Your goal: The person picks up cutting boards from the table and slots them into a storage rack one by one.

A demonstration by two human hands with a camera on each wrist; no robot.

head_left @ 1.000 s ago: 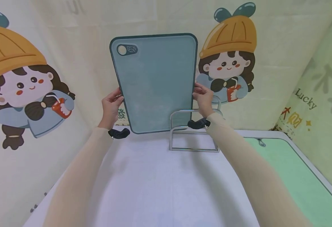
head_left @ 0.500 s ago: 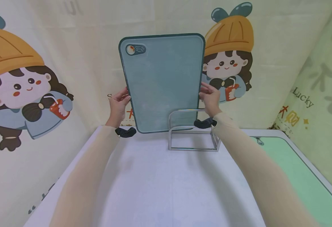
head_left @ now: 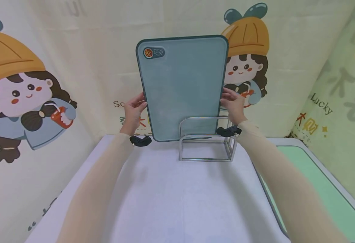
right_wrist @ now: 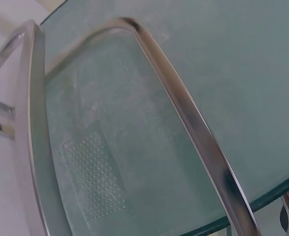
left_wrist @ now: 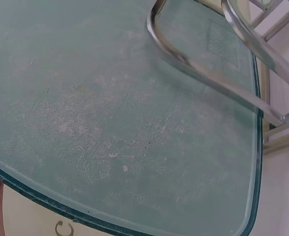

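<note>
A teal cutting board (head_left: pixel 183 84) with a dark rim and a round hole in its upper left corner stands nearly upright in the head view. My left hand (head_left: pixel 135 113) pinches its left edge, and my right hand (head_left: pixel 234 105) grips the right edge. Its lower right part lies behind the front hoops of a silver metal rack (head_left: pixel 206 160). Whether the bottom edge touches the rack cannot be told. In the left wrist view, the board's scuffed face (left_wrist: pixel 110 123) fills most of the picture. A rough textured patch (right_wrist: pixel 95 177) shows through the hoops in the right wrist view.
The rack stands toward the back of a white table (head_left: pixel 177 199). A green panel (head_left: pixel 332 179) with a grey border lies at the right. Behind the table hangs a cloth backdrop (head_left: pixel 110 67) printed with cartoon figures.
Both hands have carried the cutting board to the right across the head view, so more of it now lies behind the rack's hoops. The grip looks the same.
</note>
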